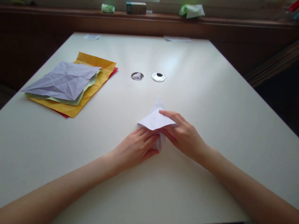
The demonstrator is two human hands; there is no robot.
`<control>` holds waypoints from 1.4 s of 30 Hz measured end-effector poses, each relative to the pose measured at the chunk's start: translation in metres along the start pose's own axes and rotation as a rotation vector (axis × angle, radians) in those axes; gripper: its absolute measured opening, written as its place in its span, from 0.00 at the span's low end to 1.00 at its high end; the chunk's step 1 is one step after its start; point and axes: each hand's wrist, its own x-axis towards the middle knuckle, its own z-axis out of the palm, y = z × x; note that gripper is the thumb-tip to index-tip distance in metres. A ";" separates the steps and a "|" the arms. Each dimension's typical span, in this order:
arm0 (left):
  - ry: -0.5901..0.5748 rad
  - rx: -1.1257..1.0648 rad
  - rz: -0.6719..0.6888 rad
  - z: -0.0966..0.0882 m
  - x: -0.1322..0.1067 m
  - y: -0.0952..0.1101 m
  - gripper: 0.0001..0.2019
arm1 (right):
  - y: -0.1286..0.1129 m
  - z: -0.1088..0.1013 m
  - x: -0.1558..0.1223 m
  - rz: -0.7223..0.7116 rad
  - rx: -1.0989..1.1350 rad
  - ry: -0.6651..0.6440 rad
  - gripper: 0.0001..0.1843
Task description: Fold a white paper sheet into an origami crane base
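Observation:
A small piece of folded white paper (155, 119) sits between my two hands near the middle of the table, with one flap raised. My left hand (141, 144) grips its lower part, fingers reaching under the flap and the thumb along the bottom edge. My right hand (182, 127) pinches the right side of the flap, its index finger on top and the other fingers beneath. The fingertips under the flap are partly hidden. Behind the flap, a pale point of the same paper stretches away from me.
At the left lies a stack of creased sheets: lilac paper (66, 77) on top, then pale green, yellow paper (95, 84) and red. Two round table inserts (137, 76) are beyond my hands. Small packets and a box (136, 8) line the ledge behind the white table (105, 189).

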 end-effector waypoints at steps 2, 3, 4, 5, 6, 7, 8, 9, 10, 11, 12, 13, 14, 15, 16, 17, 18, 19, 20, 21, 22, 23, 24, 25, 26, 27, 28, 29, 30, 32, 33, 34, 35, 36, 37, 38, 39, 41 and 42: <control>-0.012 -0.007 0.000 -0.001 -0.001 0.000 0.17 | 0.000 0.001 0.000 0.004 -0.010 0.001 0.09; -0.018 -0.010 0.000 -0.001 -0.001 -0.001 0.18 | 0.000 0.001 0.000 0.005 -0.014 0.005 0.09; -0.029 -0.014 -0.001 -0.002 -0.001 -0.001 0.19 | -0.001 0.001 0.000 0.006 -0.018 0.012 0.10; -0.042 -0.018 -0.001 -0.002 -0.001 -0.001 0.20 | -0.001 0.001 0.000 0.008 -0.021 0.022 0.11; -0.056 -0.021 0.005 -0.003 -0.001 -0.001 0.21 | -0.001 0.002 -0.001 0.011 -0.025 0.035 0.12; -0.066 -0.020 0.014 -0.003 -0.002 -0.001 0.22 | -0.002 0.002 -0.001 0.015 -0.029 0.049 0.13; -0.074 -0.016 0.024 -0.003 -0.003 -0.001 0.22 | -0.002 0.002 -0.001 0.019 -0.033 0.061 0.13; -0.078 -0.009 0.032 -0.003 -0.003 -0.001 0.21 | -0.001 0.001 -0.001 0.022 -0.035 0.064 0.13; -0.079 0.000 0.038 -0.003 -0.004 -0.001 0.20 | -0.001 0.001 -0.002 0.022 -0.033 0.056 0.13; -0.079 0.007 0.037 -0.003 -0.005 -0.001 0.19 | 0.000 0.000 -0.002 0.021 -0.028 0.042 0.12; -0.079 0.012 0.034 -0.003 -0.005 -0.001 0.19 | 0.001 -0.001 -0.003 0.023 -0.018 0.021 0.13; -0.077 0.015 0.031 -0.003 -0.005 -0.001 0.18 | 0.003 -0.002 -0.004 0.035 -0.004 0.000 0.13; -0.076 0.015 0.032 -0.003 -0.005 -0.002 0.18 | 0.005 -0.003 -0.004 0.055 0.018 -0.019 0.14; -0.074 0.014 0.035 -0.003 -0.005 -0.002 0.18 | 0.006 -0.004 -0.005 0.079 0.048 -0.033 0.15; -0.071 0.014 0.039 -0.003 -0.005 -0.002 0.18 | 0.008 -0.004 -0.006 0.103 0.086 -0.040 0.16; -0.066 0.015 0.042 -0.003 -0.004 -0.002 0.18 | 0.009 -0.004 -0.007 0.121 0.129 -0.040 0.16; -0.061 0.017 0.045 -0.003 -0.004 -0.002 0.18 | 0.010 -0.004 -0.008 0.129 0.174 -0.035 0.15; -0.056 0.020 0.046 -0.002 -0.004 -0.002 0.18 | 0.011 -0.003 -0.008 0.128 0.215 -0.025 0.15; -0.052 0.023 0.045 -0.002 -0.004 -0.002 0.18 | 0.011 -0.001 -0.009 0.125 0.249 -0.013 0.15; -0.048 0.027 0.044 -0.002 -0.004 -0.002 0.17 | 0.011 0.000 -0.009 0.124 0.274 -0.004 0.15; -0.047 0.030 0.044 -0.003 -0.004 -0.002 0.17 | 0.011 0.001 -0.010 0.123 0.290 -0.004 0.15; -0.049 0.033 0.044 -0.003 -0.005 -0.002 0.17 | 0.010 0.002 -0.010 0.124 0.300 -0.012 0.16; -0.054 0.035 0.043 -0.003 -0.005 -0.001 0.17 | 0.009 0.003 -0.011 0.127 0.305 -0.024 0.17; -0.059 0.038 0.043 -0.003 -0.005 -0.001 0.17 | 0.008 0.004 -0.011 0.134 0.307 -0.036 0.18; -0.063 0.040 0.045 -0.004 -0.005 -0.001 0.17 | 0.008 0.005 -0.011 0.144 0.306 -0.042 0.19; -0.064 0.043 0.051 -0.004 -0.005 -0.001 0.17 | 0.007 0.006 -0.011 0.154 0.304 -0.043 0.21; -0.060 0.048 0.058 -0.004 -0.005 -0.001 0.17 | 0.007 0.007 -0.011 0.163 0.303 -0.039 0.22; -0.047 0.053 0.067 -0.004 -0.005 -0.001 0.17 | 0.006 0.007 -0.011 0.168 0.304 -0.034 0.23; -0.032 0.057 0.079 -0.004 -0.005 -0.001 0.16 | 0.006 0.008 -0.010 0.169 0.307 -0.032 0.24; -0.001 0.057 0.102 -0.003 -0.006 -0.001 0.15 | 0.006 0.008 -0.010 0.165 0.311 -0.029 0.25; 0.009 0.054 0.113 -0.003 -0.006 -0.001 0.15 | 0.006 0.008 -0.010 0.165 0.312 -0.031 0.25; 0.014 0.048 0.128 -0.002 -0.006 -0.001 0.14 | 0.007 0.008 -0.010 0.167 0.311 -0.030 0.25; 0.016 0.042 0.146 -0.002 -0.006 -0.001 0.14 | 0.007 0.008 -0.010 0.170 0.307 -0.030 0.25; 0.016 0.036 0.164 -0.002 -0.006 -0.001 0.14 | 0.007 0.008 -0.010 0.174 0.304 -0.030 0.25; 0.017 0.031 0.182 -0.002 -0.006 -0.001 0.14 | 0.007 0.008 -0.010 0.177 0.303 -0.032 0.25; 0.017 0.027 0.198 -0.002 -0.006 -0.002 0.14 | 0.007 0.008 -0.010 0.179 0.302 -0.035 0.25; 0.018 0.024 0.212 -0.002 -0.006 -0.001 0.13 | 0.007 0.008 -0.011 0.182 0.302 -0.037 0.25; 0.023 0.023 0.233 -0.002 -0.006 -0.001 0.13 | 0.007 0.009 -0.011 0.186 0.302 -0.045 0.25; 0.026 0.024 0.243 -0.003 -0.005 -0.001 0.12 | 0.007 0.009 -0.011 0.187 0.300 -0.044 0.24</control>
